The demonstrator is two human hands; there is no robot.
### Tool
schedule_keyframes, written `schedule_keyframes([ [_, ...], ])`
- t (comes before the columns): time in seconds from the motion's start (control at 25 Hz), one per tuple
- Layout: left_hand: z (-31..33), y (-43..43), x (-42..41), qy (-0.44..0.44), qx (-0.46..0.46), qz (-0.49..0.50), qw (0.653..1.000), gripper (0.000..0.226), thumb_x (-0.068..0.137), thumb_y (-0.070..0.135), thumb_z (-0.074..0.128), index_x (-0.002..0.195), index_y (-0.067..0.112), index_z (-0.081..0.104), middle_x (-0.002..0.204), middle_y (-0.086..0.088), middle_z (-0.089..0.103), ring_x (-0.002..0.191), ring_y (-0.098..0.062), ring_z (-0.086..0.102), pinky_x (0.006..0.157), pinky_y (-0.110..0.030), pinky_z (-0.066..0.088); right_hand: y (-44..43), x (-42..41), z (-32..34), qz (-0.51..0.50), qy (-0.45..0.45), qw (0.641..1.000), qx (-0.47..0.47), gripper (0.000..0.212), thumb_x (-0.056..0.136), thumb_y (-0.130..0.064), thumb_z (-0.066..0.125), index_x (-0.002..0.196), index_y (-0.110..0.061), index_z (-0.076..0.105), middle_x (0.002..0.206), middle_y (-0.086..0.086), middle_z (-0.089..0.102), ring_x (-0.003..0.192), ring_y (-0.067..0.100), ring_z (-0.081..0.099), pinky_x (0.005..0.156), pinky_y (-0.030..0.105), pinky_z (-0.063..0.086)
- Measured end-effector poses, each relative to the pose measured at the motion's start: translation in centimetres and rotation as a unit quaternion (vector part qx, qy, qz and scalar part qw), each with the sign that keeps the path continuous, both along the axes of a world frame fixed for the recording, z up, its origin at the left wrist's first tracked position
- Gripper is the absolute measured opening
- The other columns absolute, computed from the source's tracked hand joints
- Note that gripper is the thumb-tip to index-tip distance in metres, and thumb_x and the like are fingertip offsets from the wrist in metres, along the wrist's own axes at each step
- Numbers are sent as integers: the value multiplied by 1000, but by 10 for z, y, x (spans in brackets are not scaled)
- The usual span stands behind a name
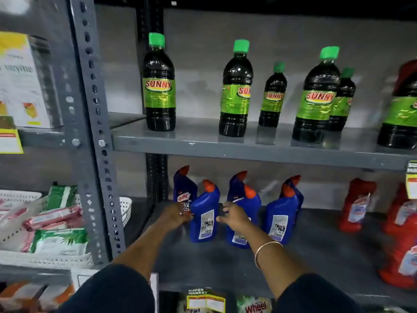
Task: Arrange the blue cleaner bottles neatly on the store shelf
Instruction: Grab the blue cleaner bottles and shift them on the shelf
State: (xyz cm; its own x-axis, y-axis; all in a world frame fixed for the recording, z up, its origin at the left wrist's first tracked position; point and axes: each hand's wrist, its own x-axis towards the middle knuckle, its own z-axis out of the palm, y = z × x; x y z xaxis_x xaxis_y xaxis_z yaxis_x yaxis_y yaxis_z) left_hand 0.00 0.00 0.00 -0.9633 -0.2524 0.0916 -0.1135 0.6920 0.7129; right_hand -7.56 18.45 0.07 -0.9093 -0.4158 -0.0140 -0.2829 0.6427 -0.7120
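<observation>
Both hands reaching in over the bare front of the lower shelf (203, 263). Left hand (177, 214) against the left flank of the front-left blue bottle (204, 213), fingers curled loosely; whether actually gripping, impossible to tell. Right hand (234, 215) spread, fingers splayed in front of the middle front bottle (244, 219), closing on nothing yet.

Risks, as judged: tall, narrow, angled-neck bottles standing close together, so a sideways nudge from either hand likely to tip one into its neighbour and set off a chain. Right wrist bangle (267, 250) passing near the third front bottle (282, 219); a careless sweep could catch it. Backs of labels facing outward on the front row, so leaving them unturned would spoil the neatness.

Six blue bottles in all, glossy, orange-red caps, upright, in three loose pairs on the left part of the lower shelf. Back row partly hidden; rear-left bottle (184, 188) showing its front label. Red bottles (358, 204) well apart to the right. Dark green-capped bottles (159, 86) on the shelf above.
</observation>
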Motion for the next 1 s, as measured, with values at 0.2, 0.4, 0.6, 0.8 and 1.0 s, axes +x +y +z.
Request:
schedule_keyframes([
  [0.2, -8, -17, -44, 8, 83, -75, 994, 30, 73, 11, 72, 99, 1, 61, 99, -19, 66, 83, -17, 65, 81, -28, 53, -31, -18, -16, -31, -20, 999, -18, 59, 72, -3, 75, 124, 0, 48, 127, 18, 60, 119, 32, 55, 102, 46, 44],
  [0.4, -17, -15, -65, 25, 34, -81, 996, 32, 70, 17, 74, 98, 6, 62, 71, 11, 57, 63, 3, 51, 49, -2, 41, -47, -25, -28, -81, 3, 995, -64, 49, 72, -2, 74, 116, 2, 53, 116, 21, 65, 108, 33, 61, 93, 43, 50],
  [0.6, -11, -14, -66, 32, 1, -55, 998, 23, 70, 17, 74, 85, 3, 63, 62, 9, 51, 56, -3, 48, 47, -4, 38, -44, -25, -20, -52, -1, 995, -84, 45, 68, -4, 78, 108, 1, 58, 111, 19, 68, 101, 31, 64, 81, 32, 49],
  [0.8, 7, -4, -63, 59, 70, 99, 991, 25, 66, 26, 75, 63, 15, 53, 57, 3, 54, 54, -15, 55, 45, -19, 40, -60, -15, -14, -64, 16, 995, -75, 44, 73, -11, 75, 111, -2, 56, 114, 17, 66, 100, 27, 65, 82, 31, 53],
  [1.0, 36, 20, -61, 75, 107, 217, 967, 30, 68, 27, 73, 83, 3, 61, 70, -4, 55, 63, -18, 53, 52, -25, 41, -88, 14, -24, -89, 14, 978, -189, 55, 84, -29, 59, 132, -14, 37, 132, 6, 51, 110, 20, 58, 88, 25, 48],
])
